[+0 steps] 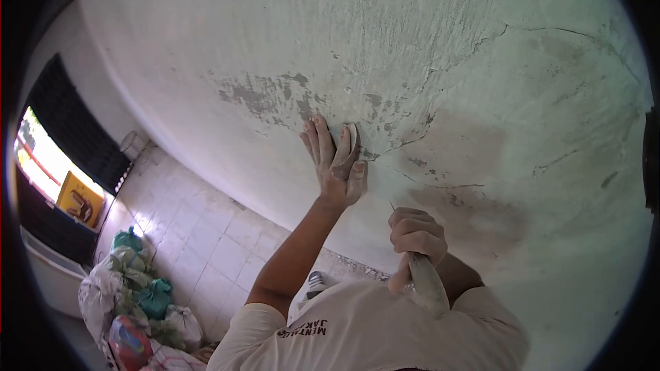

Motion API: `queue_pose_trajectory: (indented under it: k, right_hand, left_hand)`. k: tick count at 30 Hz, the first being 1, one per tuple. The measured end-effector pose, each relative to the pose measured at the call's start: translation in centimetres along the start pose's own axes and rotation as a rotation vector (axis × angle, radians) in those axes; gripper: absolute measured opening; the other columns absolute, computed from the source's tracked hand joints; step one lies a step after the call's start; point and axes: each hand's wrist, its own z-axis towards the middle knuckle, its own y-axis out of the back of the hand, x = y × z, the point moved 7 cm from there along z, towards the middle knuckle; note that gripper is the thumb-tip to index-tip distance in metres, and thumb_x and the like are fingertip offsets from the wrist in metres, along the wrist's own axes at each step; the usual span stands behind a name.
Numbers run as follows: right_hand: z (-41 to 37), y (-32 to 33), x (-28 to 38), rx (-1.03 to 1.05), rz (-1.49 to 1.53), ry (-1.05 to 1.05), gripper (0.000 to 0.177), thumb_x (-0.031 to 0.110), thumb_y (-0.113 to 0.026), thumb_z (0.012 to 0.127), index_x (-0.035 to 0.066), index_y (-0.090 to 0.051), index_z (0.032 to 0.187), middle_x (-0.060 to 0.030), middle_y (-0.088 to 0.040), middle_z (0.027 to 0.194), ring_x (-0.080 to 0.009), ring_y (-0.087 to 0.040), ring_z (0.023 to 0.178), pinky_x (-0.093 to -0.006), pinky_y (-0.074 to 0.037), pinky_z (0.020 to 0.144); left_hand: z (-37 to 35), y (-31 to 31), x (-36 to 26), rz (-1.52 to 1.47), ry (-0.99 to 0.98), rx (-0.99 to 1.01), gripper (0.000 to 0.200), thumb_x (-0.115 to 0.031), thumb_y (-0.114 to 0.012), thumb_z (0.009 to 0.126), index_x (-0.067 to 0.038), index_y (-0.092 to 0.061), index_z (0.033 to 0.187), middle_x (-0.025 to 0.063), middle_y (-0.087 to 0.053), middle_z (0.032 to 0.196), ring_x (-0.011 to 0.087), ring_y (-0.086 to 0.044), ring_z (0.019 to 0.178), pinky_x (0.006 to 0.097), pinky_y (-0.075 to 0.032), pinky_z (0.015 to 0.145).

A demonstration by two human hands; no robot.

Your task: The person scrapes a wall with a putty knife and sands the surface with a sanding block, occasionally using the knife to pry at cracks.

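My left hand [334,159] lies against the pale plaster wall [275,20], its fingers stretched out. By its index finger a small curved pale flake [354,139] stands out from the wall. Grey patches of bare plaster [258,98] show just above this hand. Lower and to the right, my right hand [418,237] is closed around a thick, pale grey tool [428,285]. A thin tip sticks up above the fist, while the broad end points down towards my shirt. The fingers cover the tool's middle, and I cannot tell its exact kind.
Cracks [474,50] run across the wall to the right, near damp brownish stains [474,141]. Tied plastic bags [155,297] are heaped on the tiled floor [227,251] at lower left. A yellow board [80,199] stands by the bright doorway, and a pale bucket [132,144] by the far wall.
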Motion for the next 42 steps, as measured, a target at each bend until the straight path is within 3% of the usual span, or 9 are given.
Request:
queue_pose_trajectory:
  k: [4,7,11,14,21,30,33,38,42]
  right_hand:
    - [1.4,0.7,0.6,0.156,0.056,0.044,0.035,0.028,-0.07,0.082,0.003,-0.046,0.084,-0.007,-0.05,0.062,-0.021,-0.051,0.047,-0.0358,-0.051,0.049]
    - [2.2,2.5,1.5,-0.175,-0.018,-0.203,0.03,0.029,-0.062,0.09,0.008,-0.041,0.098,-0.0075,-0.054,0.07,-0.0235,-0.057,0.052,-0.0395,-0.055,0.065]
    - [3.9,3.8,2.8,-0.385,-0.168,-0.002,0.024,0.026,-0.058,0.092,0.012,-0.039,0.093,-0.0033,-0.05,0.069,-0.0172,-0.046,0.046,-0.0336,-0.047,0.056]
    - [3.5,4.3,3.8,-0.386,-0.048,-0.114,0.024,0.025,-0.056,0.093,0.014,-0.037,0.084,-0.0004,-0.042,0.061,-0.0136,-0.034,0.043,-0.0292,-0.034,0.05]
    - [4.5,5.1,7.2,-0.643,-0.158,0.117,0.026,0.022,-0.048,0.094,0.015,-0.034,0.074,0.0022,-0.031,0.052,-0.0093,-0.027,0.042,-0.027,-0.024,0.044]
    - [6.0,5.2,2.8,-0.719,-0.312,-0.046,0.023,0.019,-0.047,0.093,0.016,-0.033,0.074,0.0039,-0.029,0.051,-0.0079,-0.024,0.041,-0.0258,-0.024,0.043]
    - [6.5,3.7,6.0,-0.556,-0.182,0.177,0.022,0.018,-0.05,0.091,0.016,-0.034,0.075,0.0039,-0.028,0.052,-0.008,-0.024,0.042,-0.0256,-0.025,0.044]
    - [4.1,5.6,4.0,-0.856,-0.69,0.008,0.024,0.022,-0.053,0.089,0.017,-0.034,0.075,0.0041,-0.029,0.055,-0.0068,-0.026,0.044,-0.0246,-0.027,0.045]
    - [5.8,3.6,5.6,-0.663,-0.312,0.17,0.023,0.021,-0.052,0.088,0.016,-0.033,0.075,0.0032,-0.027,0.051,-0.0072,-0.023,0.041,-0.026,-0.023,0.041]
  left_hand:
    - [-2.4,1.0,1.6,-0.045,-0.065,0.154,0.051,-0.036,-0.04,0.096,-0.011,-0.041,0.14,0.0328,-0.02,0.146,0.0531,-0.013,0.136,0.0653,-0.008,0.106]
    - [-3.5,1.8,3.8,-0.047,-0.069,0.216,0.05,-0.038,-0.04,0.096,-0.012,-0.044,0.138,0.0303,-0.023,0.147,0.0519,-0.016,0.136,0.0653,-0.01,0.106]
    - [-4.2,1.8,5.0,-0.103,-0.075,0.244,0.05,-0.039,-0.037,0.097,-0.013,-0.043,0.139,0.0288,-0.023,0.147,0.0513,-0.013,0.137,0.0655,-0.007,0.106]
    - [-4.4,1.8,5.3,-0.154,-0.068,0.257,0.049,-0.039,-0.036,0.097,-0.014,-0.042,0.139,0.0288,-0.022,0.147,0.0515,-0.011,0.137,0.0661,-0.004,0.106]
    - [-4.2,2.1,5.3,-0.221,-0.073,0.318,0.048,-0.038,-0.035,0.098,-0.015,-0.043,0.139,0.0288,-0.022,0.148,0.0535,-0.01,0.136,0.0666,-0.003,0.105]
    - [-4.8,2.4,6.3,-0.211,-0.109,0.45,0.047,-0.034,-0.045,0.094,-0.016,-0.045,0.138,0.024,-0.024,0.149,0.0501,-0.012,0.138,0.0682,-0.008,0.104]
    - [-5.6,1.9,6.9,-0.178,-0.131,0.452,0.047,-0.036,-0.046,0.094,-0.017,-0.046,0.138,0.0229,-0.024,0.149,0.049,-0.01,0.138,0.0665,-0.006,0.106]
    - [-5.8,1.9,6.9,-0.224,-0.115,0.431,0.047,-0.037,-0.045,0.094,-0.018,-0.047,0.137,0.022,-0.025,0.149,0.0467,-0.009,0.14,0.0637,-0.001,0.107]
    - [-5.8,1.8,6.9,-0.199,-0.14,0.408,0.046,-0.037,-0.044,0.095,-0.018,-0.048,0.137,0.022,-0.026,0.149,0.0462,-0.008,0.14,0.0629,0.0,0.108]
